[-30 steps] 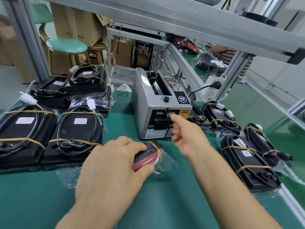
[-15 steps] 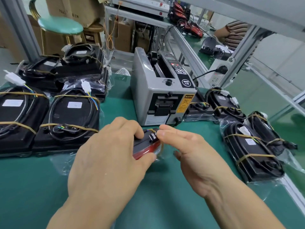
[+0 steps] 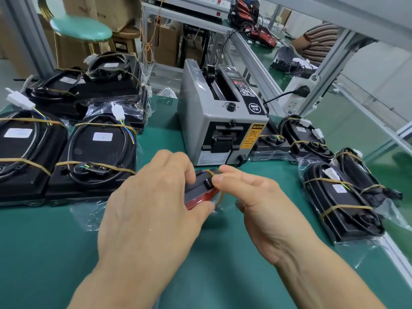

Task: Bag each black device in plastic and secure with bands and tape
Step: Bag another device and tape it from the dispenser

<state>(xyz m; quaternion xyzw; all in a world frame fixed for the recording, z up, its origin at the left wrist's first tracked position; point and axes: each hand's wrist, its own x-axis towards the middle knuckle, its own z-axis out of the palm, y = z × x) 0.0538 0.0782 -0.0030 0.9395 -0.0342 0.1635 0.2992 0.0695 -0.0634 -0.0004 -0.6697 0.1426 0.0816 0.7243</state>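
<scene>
A small black-and-red device (image 3: 201,190) in clear plastic lies on the green table (image 3: 200,264) in front of the grey tape dispenser (image 3: 219,121). My left hand (image 3: 153,197) grips it from above, fingers curled over its top and thumb on the near side. My right hand (image 3: 252,197) presses its fingertips against the device's right end, where a rubber band (image 3: 220,197) loops round; whether tape is under the fingers I cannot tell. Banded black devices in bags lie at the left (image 3: 95,152) and at the right (image 3: 341,201).
More bagged devices are stacked at the back left (image 3: 107,81). A power strip (image 3: 298,97) hangs on the frame post behind the dispenser. A green stool (image 3: 81,30) and cardboard boxes stand beyond the table. A person in a striped shirt (image 3: 321,41) sits far right.
My right hand left the dispenser's outlet and came down to the device's right end. My left hand kept hold of the device. The view tilted downward.
</scene>
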